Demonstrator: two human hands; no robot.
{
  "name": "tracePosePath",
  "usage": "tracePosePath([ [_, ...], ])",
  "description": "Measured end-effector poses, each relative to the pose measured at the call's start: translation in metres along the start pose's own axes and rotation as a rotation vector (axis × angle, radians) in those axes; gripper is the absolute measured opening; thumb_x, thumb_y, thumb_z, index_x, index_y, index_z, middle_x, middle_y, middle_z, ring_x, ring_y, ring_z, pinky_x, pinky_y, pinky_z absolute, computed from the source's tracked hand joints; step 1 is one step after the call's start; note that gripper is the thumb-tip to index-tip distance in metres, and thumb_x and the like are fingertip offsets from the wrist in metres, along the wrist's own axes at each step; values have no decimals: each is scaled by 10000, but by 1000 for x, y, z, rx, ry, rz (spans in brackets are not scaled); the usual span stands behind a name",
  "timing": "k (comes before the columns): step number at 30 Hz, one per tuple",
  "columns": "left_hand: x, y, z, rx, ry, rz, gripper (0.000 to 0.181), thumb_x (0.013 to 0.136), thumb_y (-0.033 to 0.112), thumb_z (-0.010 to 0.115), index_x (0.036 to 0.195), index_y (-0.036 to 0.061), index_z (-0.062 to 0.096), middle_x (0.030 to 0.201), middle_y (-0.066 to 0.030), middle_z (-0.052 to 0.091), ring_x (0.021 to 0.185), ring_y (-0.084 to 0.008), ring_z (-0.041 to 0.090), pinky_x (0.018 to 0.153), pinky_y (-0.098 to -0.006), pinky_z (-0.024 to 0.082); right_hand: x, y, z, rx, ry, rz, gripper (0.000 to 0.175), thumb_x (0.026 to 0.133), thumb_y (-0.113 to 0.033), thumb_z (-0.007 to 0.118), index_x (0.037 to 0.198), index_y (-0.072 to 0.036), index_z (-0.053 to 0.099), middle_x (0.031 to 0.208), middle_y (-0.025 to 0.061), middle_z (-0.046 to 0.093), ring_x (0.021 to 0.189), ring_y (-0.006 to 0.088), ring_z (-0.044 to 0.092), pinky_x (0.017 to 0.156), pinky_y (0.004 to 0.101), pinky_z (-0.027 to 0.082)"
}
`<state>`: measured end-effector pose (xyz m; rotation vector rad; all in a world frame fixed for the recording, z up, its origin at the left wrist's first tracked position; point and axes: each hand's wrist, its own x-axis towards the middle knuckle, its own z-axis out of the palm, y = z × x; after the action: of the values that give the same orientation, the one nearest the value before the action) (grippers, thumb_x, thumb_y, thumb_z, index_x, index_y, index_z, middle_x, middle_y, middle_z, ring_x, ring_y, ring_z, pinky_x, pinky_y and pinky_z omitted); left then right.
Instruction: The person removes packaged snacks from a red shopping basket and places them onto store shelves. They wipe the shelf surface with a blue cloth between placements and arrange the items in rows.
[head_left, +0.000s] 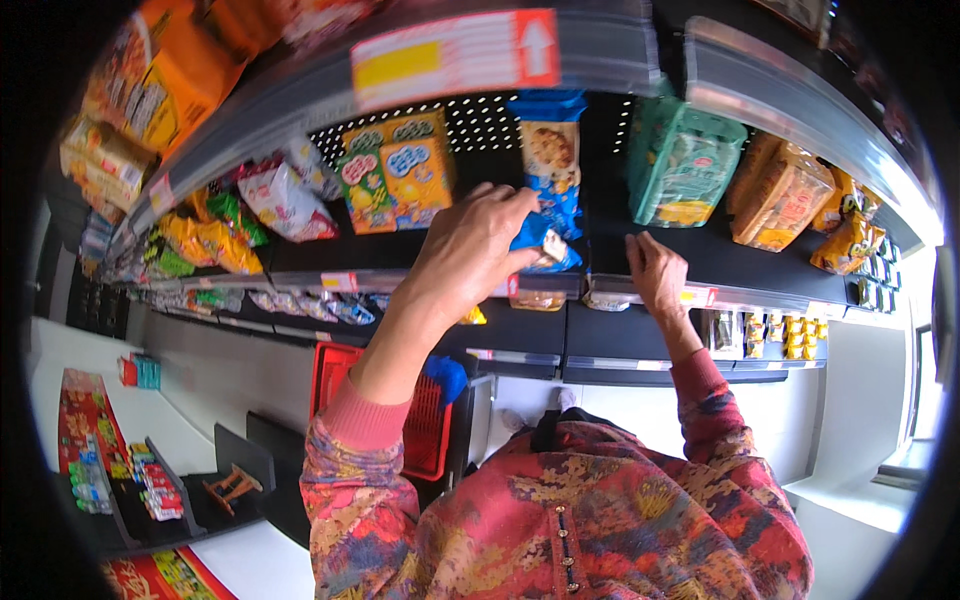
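My left hand (469, 251) reaches onto a black shelf and grips a small blue snack packet (551, 251) between thumb and fingers. Directly behind that packet stands a tall blue bag of cookies (553, 157). Left of my left hand are green and orange snack boxes (397, 180). My right hand (658, 271) rests at the shelf's front edge with its fingers curled in; no item shows in it. Just beyond my right hand stands a green snack package (686, 169), with an orange-brown package (784, 199) to its right.
Overhead, a shelf edge with a price tag (454, 58) crosses the view. A lower shelf (510, 326) holds small packets. Below on the left is a red plastic basket (427, 431) with something blue at its rim. Bagged snacks (285, 195) fill the shelf's left side.
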<state>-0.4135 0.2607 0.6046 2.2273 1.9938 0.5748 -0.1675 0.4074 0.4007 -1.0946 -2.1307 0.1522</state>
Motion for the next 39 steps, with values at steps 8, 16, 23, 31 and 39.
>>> tracePosePath([
  [8, -141, -62, -25, -372, 414, -290, 384, 861, 99, 840, 1206, 50, 678, 1015, -28, 738, 922, -79, 662, 821, -269, 548, -3, 11, 11, -101, -22, 54, 307, 1021, -367, 609, 844, -116, 611, 747, 165, 669, 698, 424, 660, 580, 494, 508],
  [16, -378, -129, 66, -493, 808, -1022, 290, 905, 190, 811, 1044, -20, 668, 884, -54, 733, 747, -85, 652, 696, -285, 537, -3, 28, 22, -181, 23, 25, 352, 1034, -444, 573, 888, -136, 661, 751, 166, 673, 698, 423, 665, 583, 492, 513],
  [23, -528, -166, 251, -294, 646, -1477, 460, 790, 321, 857, 1037, -18, 668, 955, -240, 731, 914, -415, 715, 814, -476, 544, 0, 44, 26, -241, -4, 42, 347, 1033, -440, 574, 944, -133, 708, 821, 161, 716, 759, 401, 701, 637, 486, 538],
  [31, -534, -188, 364, -260, 471, -1661, 562, 795, 332, 840, 1131, -55, 610, 1090, -297, 702, 1045, -474, 677, 880, -543, 543, 0, 64, 32, -316, 9, 97, 359, 1005, -455, 603, 1141, -159, 757, 941, 184, 739, 862, 404, 721, 724, 486, 566],
  [39, -527, -196, 388, -314, 115, -1697, 533, 875, 444, 749, 1086, -31, 630, 1077, -279, 714, 1034, -471, 689, 857, -554, 561, -2, 63, 33, -290, 109, -30, 324, 1014, -457, 581, 1012, -167, 724, 819, 168, 711, 743, 414, 696, 613, 505, 527],
])
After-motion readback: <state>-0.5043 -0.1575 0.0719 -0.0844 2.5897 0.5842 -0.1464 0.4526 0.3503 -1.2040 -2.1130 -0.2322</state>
